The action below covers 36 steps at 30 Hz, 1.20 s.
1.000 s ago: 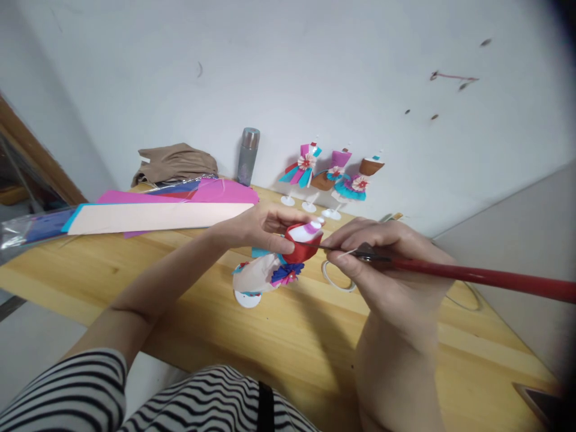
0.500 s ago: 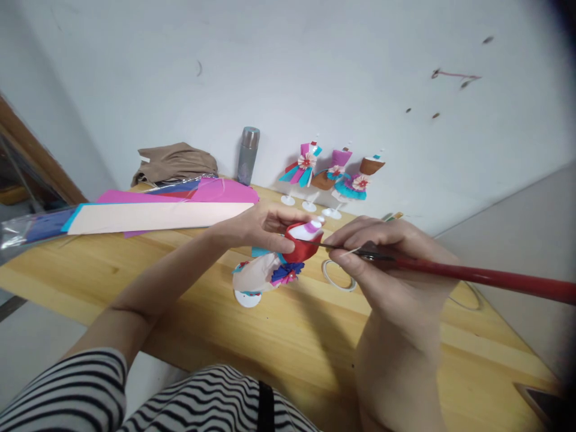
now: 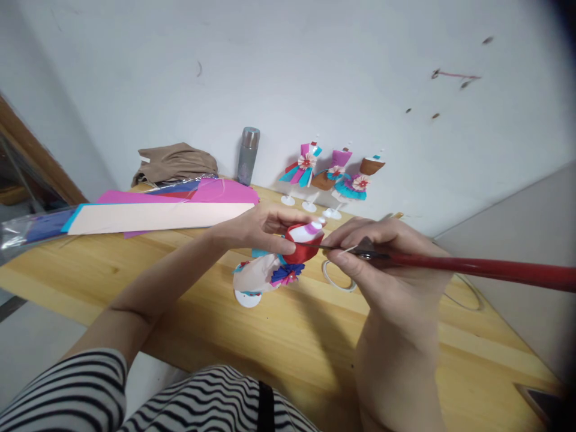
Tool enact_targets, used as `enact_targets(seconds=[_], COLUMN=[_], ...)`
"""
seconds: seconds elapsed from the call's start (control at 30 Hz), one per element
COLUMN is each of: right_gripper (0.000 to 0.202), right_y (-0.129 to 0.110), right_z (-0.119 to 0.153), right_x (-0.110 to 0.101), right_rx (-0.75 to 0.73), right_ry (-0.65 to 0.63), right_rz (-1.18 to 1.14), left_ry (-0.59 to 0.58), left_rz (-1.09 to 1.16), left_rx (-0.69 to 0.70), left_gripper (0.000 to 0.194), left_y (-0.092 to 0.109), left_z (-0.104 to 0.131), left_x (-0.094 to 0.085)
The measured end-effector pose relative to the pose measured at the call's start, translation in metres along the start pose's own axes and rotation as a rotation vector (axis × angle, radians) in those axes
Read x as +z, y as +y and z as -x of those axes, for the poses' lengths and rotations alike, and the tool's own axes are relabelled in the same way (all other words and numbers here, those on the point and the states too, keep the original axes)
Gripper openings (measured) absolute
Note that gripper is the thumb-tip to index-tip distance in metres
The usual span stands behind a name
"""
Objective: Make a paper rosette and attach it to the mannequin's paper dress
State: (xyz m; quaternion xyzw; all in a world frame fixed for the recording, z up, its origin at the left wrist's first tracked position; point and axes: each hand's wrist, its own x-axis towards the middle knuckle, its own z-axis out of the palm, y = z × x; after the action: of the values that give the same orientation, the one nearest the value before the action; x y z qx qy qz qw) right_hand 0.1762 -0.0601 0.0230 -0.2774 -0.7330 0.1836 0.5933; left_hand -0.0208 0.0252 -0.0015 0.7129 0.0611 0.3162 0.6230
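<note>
A small dress form (image 3: 256, 275) with a red top, pale skirt and blue-pink flower leans to the right above the table, its white round base at the lower left. My left hand (image 3: 265, 230) is closed around its upper part, thumb on the red top (image 3: 302, 249). In my right hand (image 3: 382, 258) is a red-handled tool (image 3: 477, 270) with a thin dark metal end, pinched near its pivot. The tip of that metal end lies against the red top beside my left thumb. A thin white strip sticks out at my right fingertips.
Three dressed forms (image 3: 307, 161) stand by the wall, right of a grey bottle (image 3: 249, 156). Brown cloth (image 3: 175, 163) and coloured sheets (image 3: 157, 218) lie at the left. A white ring (image 3: 327, 279) lies on the wooden table (image 3: 202, 318) beneath my right hand.
The red-handled tool has tilted slightly, its handle end now higher. My right hand has shifted a little to the left. My left hand and the dress form have barely moved.
</note>
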Motion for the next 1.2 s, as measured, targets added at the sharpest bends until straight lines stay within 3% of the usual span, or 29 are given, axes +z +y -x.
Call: enact_targets(seconds=[0.27, 0.47, 0.93, 1.2], right_gripper=[0.021, 0.021, 0.021, 0.020], right_y=[-0.001, -0.002, 0.002, 0.005], right_z=[0.001, 0.000, 0.000, -0.001], right_x=[-0.004, -0.004, -0.002, -0.004], right_rx=[-0.008, -0.033, -0.022, -0.006], right_ry=[0.042, -0.032, 0.044, 0.047], right_rz=[0.020, 0.031, 0.067, 0.065], left_ry=[0.013, 0.025, 0.005, 0.036], left_rz=[0.039, 0.064, 0.081, 0.079], left_rx=[0.004, -0.044, -0.055, -0.021], left_gripper=[0.051, 0.055, 0.053, 0.064], left_y=[-0.004, -0.005, -0.002, -0.010], left_z=[0.000, 0.001, 0.002, 0.004], left_x=[-0.002, -0.003, -0.002, -0.007])
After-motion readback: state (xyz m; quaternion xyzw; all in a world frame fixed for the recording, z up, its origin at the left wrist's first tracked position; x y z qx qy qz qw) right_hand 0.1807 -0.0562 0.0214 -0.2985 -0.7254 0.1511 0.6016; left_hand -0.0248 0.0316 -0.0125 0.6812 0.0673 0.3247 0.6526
